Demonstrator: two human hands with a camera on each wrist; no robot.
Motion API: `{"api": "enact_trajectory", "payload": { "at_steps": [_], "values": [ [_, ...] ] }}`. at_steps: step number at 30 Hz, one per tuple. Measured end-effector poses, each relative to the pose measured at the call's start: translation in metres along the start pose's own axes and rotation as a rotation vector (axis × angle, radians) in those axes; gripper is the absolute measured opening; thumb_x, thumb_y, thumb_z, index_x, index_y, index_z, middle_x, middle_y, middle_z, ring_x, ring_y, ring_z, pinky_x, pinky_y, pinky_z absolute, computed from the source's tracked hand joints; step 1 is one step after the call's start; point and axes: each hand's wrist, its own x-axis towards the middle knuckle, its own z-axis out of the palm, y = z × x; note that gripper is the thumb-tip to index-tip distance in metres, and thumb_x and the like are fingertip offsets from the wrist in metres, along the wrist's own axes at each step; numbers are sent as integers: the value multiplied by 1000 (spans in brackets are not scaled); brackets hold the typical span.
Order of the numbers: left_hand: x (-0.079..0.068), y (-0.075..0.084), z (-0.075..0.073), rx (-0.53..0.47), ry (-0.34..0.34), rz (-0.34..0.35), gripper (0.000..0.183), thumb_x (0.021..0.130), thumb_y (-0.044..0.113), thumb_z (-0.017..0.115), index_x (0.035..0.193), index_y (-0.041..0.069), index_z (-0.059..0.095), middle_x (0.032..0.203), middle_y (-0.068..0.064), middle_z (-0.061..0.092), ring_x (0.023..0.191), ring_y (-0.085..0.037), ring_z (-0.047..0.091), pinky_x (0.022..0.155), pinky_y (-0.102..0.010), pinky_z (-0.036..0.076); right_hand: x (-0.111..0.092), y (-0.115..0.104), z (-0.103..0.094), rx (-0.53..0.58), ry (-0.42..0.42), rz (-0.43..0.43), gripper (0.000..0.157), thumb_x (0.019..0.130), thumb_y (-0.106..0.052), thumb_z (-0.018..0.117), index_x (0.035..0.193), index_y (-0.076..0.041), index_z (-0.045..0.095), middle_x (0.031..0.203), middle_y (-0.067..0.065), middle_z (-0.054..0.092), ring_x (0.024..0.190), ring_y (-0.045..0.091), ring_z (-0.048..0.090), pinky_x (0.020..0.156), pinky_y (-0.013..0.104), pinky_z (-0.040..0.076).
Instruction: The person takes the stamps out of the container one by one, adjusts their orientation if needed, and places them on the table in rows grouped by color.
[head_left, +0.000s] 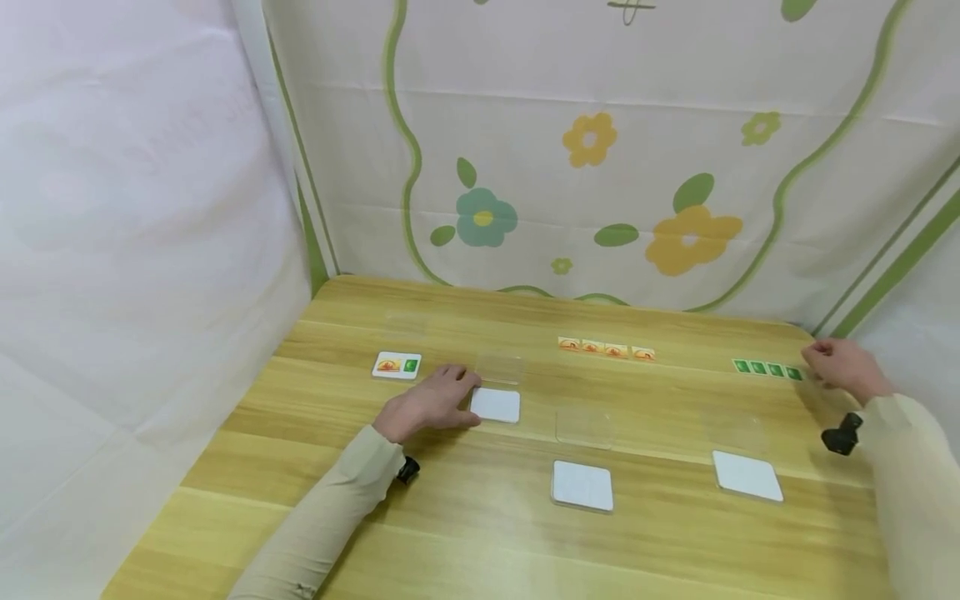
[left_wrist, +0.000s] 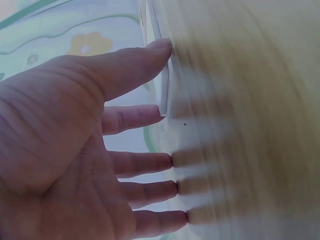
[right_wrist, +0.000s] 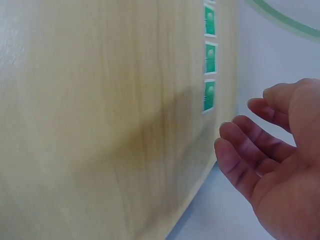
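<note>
My left hand (head_left: 435, 402) rests at the left side of a white card (head_left: 496, 405) on the table. In the left wrist view, the thumb (left_wrist: 161, 45) touches the edge of the card, the index fingertip is at its corner, and the other fingers reach the tabletop, fairly straight. My right hand (head_left: 843, 367) hovers at the right end of a row of small green stickers (head_left: 767, 369). In the right wrist view, its fingers (right_wrist: 240, 150) are loosely curved, the thumb close to the index finger, and nothing shows between them.
A white card (head_left: 396, 365) with an orange and a green sticker lies left. Two blank white cards (head_left: 582, 486) (head_left: 747, 476) lie nearer me. Clear plastic sheets (head_left: 499, 368) lie behind the cards. Orange stickers (head_left: 592, 347) form a row towards the flowered curtain (head_left: 525, 142).
</note>
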Motion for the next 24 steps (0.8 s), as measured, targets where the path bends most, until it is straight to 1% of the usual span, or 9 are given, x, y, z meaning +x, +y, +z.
{"api": "enact_trajectory", "payload": {
  "at_steps": [2,5,9,14,17,21,24],
  "values": [
    [-1,-1,-1,-13,-3,-5,62,92,43,66,143,14,46,153,-18,37,143,-37,33,113,-50,35,-1,-2,0,17,3,-5,57,103,-34,34,125,17,45,102,34,61,76,24,65,64,39,57],
    [-3,-3,-1,-49,-14,-24,63,92,43,67,144,14,45,153,-17,37,142,-35,34,112,-50,36,-1,-5,1,18,0,-14,58,104,-35,34,127,17,44,107,38,59,78,26,66,64,39,58],
    [-7,-5,-2,-79,-23,-36,64,92,44,66,145,15,44,154,-16,36,142,-33,35,112,-49,37,-1,-11,1,2,13,-29,57,104,-34,35,127,18,43,107,39,59,78,29,66,64,39,57],
    [-9,-6,-7,-78,21,6,58,95,40,63,142,9,47,147,-16,45,135,-31,46,108,-46,43,-1,-23,-3,-2,73,-48,57,103,-35,37,125,17,46,109,40,58,77,29,66,62,39,57],
    [-10,-6,-14,-71,61,33,53,97,37,61,140,7,49,143,-15,50,129,-31,52,105,-44,46,-3,-31,-7,-3,100,-57,55,103,-35,37,123,15,48,111,41,57,73,23,65,60,38,56],
    [-10,-7,-22,-64,105,62,49,98,34,58,138,6,51,140,-15,53,126,-31,54,103,-45,47,-5,-38,-10,-10,124,-71,52,103,-34,38,121,13,50,110,39,58,70,13,61,57,33,54],
    [-11,-7,-28,-58,128,74,49,99,33,58,138,5,50,138,-17,55,125,-32,54,102,-46,47,-7,-45,-11,-11,142,-80,50,103,-34,40,120,12,51,110,38,59,72,15,62,57,32,54]
  ]
}}
